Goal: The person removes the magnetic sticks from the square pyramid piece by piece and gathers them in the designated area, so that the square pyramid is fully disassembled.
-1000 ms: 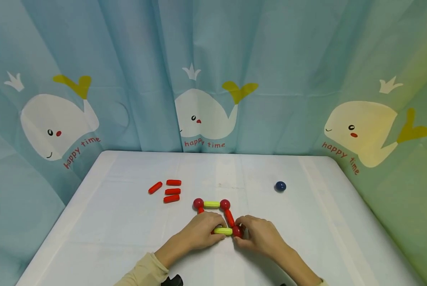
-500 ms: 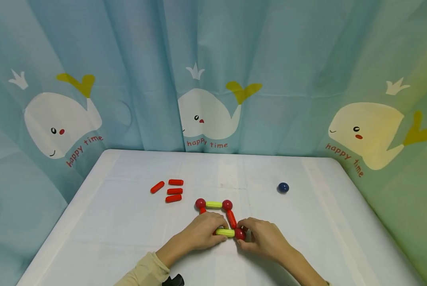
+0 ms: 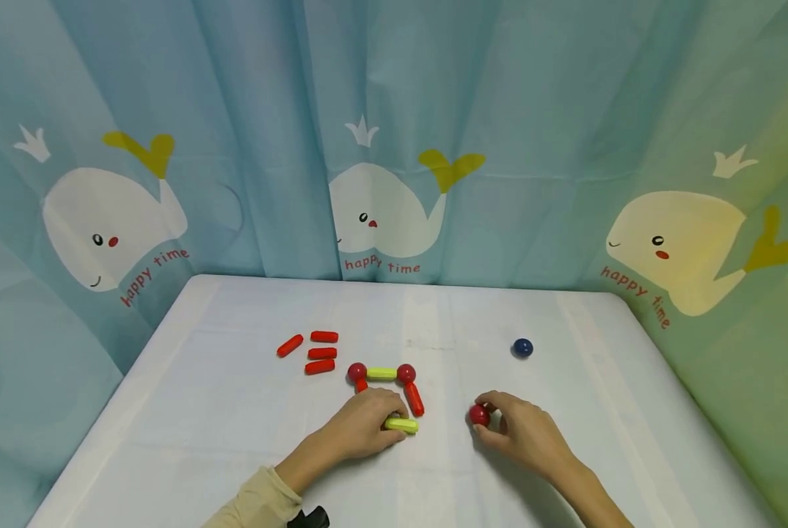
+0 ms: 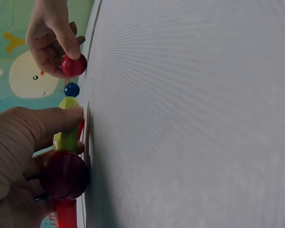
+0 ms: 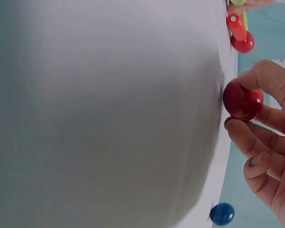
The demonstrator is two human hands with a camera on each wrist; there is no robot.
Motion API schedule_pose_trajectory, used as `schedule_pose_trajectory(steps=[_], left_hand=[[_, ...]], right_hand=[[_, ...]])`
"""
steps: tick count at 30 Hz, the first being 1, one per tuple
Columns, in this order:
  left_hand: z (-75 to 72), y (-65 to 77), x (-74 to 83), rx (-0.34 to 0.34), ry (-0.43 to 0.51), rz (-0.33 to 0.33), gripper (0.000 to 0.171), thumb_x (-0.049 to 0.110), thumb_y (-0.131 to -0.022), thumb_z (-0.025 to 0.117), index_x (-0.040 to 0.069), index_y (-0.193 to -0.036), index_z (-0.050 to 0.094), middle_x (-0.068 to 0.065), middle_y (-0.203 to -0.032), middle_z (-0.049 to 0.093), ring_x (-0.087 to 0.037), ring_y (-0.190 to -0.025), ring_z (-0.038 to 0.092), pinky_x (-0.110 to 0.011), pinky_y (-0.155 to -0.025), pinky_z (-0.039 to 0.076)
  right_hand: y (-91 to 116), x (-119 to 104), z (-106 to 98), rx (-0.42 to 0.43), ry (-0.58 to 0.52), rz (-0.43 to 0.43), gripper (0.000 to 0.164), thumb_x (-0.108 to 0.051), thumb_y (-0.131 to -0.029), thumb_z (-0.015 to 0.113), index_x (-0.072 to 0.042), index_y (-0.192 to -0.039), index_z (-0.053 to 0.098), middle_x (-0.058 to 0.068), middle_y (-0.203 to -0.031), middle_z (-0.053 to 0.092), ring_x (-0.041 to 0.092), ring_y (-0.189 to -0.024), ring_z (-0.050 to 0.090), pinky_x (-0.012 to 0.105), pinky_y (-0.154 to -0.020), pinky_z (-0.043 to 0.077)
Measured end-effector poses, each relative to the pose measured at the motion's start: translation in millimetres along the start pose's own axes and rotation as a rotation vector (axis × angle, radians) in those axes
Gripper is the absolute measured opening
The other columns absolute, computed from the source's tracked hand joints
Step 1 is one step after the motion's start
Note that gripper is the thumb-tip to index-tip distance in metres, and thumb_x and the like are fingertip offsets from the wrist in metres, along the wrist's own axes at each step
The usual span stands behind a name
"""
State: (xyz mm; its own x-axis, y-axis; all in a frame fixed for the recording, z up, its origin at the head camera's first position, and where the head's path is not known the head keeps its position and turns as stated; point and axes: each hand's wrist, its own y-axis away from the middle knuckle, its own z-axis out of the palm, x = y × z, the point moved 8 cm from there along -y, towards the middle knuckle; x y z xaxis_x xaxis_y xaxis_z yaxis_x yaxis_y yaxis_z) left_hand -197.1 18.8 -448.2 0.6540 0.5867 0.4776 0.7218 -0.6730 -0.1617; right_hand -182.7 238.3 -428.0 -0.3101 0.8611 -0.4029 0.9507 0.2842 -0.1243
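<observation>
My left hand (image 3: 366,423) pinches a yellow-green rod (image 3: 402,425) of a frame built from rods and balls. In the left wrist view, a dark red ball (image 4: 64,175) sits at that rod's near end, with a red rod (image 4: 66,213) below it; the head view hides this corner under the hand. At the frame's far side, two red balls (image 3: 406,374) join another yellow-green rod (image 3: 382,374). From the right one a red rod (image 3: 414,400) extends with a bare end. Apart from the frame, my right hand (image 3: 526,433) holds a red ball (image 3: 479,415) between thumb and fingers.
Several loose red rods (image 3: 322,353) lie left of the frame. Toward the back right of the white table (image 3: 566,381) stands a dark blue ball (image 3: 522,348). A curtain (image 3: 533,220) with whale prints hangs behind. Something black (image 3: 309,518) shows at the front edge.
The right hand has pulled the red ball off the frame's near right corner and moved it to the right. The frame and left hand have shifted slightly left.
</observation>
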Motion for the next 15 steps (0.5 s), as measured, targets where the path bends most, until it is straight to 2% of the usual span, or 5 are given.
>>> schedule_pose_trajectory(steps=[9,15], left_hand=[[0.2,0.8,-1.1,0.003,0.032,0.000,0.014,0.019,-0.087,0.081,0.016,-0.096,0.071,0.015,-0.081,0.055,-0.003,-0.077,0.047,-0.018,-0.070,0.039],[-0.6,1.5,-2.5,0.011,0.034,0.005,0.013,0.020,-0.087,0.082,0.016,-0.094,0.071,0.015,-0.080,0.055,-0.003,-0.076,0.046,-0.018,-0.069,0.038]], right_hand=[[-5.3,32.3,-26.2,0.142,0.013,0.040,0.034,-0.017,-0.084,0.082,-0.009,-0.115,0.070,-0.001,-0.100,0.074,0.001,-0.066,0.051,0.024,-0.054,0.040],[-9.7,68.9,-47.3,0.195,0.025,0.133,0.037,-0.021,-0.088,0.079,-0.005,-0.120,0.067,0.009,-0.101,0.074,0.006,-0.066,0.055,0.030,-0.054,0.041]])
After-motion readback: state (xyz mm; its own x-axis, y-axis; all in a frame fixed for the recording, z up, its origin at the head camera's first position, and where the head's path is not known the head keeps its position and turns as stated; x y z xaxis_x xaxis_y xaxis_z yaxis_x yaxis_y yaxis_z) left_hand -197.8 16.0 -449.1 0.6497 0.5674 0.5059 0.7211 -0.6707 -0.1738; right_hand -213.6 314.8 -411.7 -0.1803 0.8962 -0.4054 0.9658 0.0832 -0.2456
